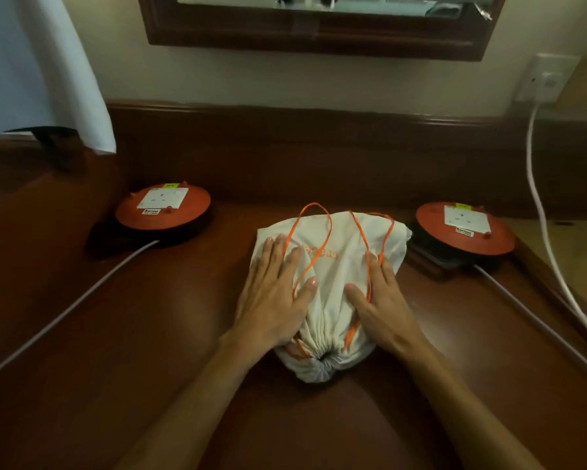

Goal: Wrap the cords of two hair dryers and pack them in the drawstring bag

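A cream drawstring bag with orange cords lies in the middle of the dark wooden desk. Its mouth is cinched shut and points toward me. The bag bulges, and whatever is inside is hidden, so no hair dryer shows. My left hand lies flat on the bag's left side with fingers spread. My right hand lies flat on its right side, fingers over an orange cord. Neither hand grips anything.
Two orange cable reels with white sockets sit on the desk, one at the left and one at the right, each trailing a grey cable toward me. A white cable hangs from a wall socket. A mirror frame hangs above.
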Tool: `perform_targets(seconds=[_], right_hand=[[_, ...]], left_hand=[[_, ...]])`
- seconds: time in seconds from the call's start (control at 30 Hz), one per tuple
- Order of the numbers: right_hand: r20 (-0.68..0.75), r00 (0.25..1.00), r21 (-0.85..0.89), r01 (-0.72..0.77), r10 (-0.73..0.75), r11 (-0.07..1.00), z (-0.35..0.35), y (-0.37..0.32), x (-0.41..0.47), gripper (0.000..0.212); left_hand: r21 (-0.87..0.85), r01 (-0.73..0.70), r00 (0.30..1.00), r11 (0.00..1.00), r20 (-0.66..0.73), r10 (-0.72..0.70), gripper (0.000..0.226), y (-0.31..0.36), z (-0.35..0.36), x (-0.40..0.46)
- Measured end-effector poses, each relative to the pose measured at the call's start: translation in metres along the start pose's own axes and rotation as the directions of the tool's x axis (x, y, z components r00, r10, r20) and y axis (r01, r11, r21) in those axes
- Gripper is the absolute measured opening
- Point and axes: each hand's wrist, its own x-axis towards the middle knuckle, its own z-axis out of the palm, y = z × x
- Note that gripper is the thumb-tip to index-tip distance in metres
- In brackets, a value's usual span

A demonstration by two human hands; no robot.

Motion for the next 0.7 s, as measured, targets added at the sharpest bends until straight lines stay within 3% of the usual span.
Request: perform_targets(seconds=[0.37,0.57,0.63,0.7], right_hand=[[-0.003,0.999,-0.086,-0.045,0.045,0.995,0.014,-0.006,0.120,0.076],[0.014,0.995,-0.112,-0.096,0.098,0.989,0.007,-0.003,0.141,0.079],[0.031,0.994,-0.110,-0.097,0.101,0.989,0.004,-0.003,0.140,0.077],[0.021,0.997,0.057,-0.069,0.068,0.996,0.002,0.002,0.132,0.078]], left_hand=[[0.020,0.049,0.997,0.999,-0.065,-0.048,0.065,-0.040,0.005,0.106],[-0.013,0.097,0.995,0.995,-0.029,-0.097,0.065,-0.044,0.003,0.126],[-0.078,0.065,0.997,0.995,-0.030,-0.067,0.066,-0.041,0.002,0.126],[-0.351,0.014,0.994,0.936,-0.101,-0.052,0.071,-0.039,-0.001,0.115]])
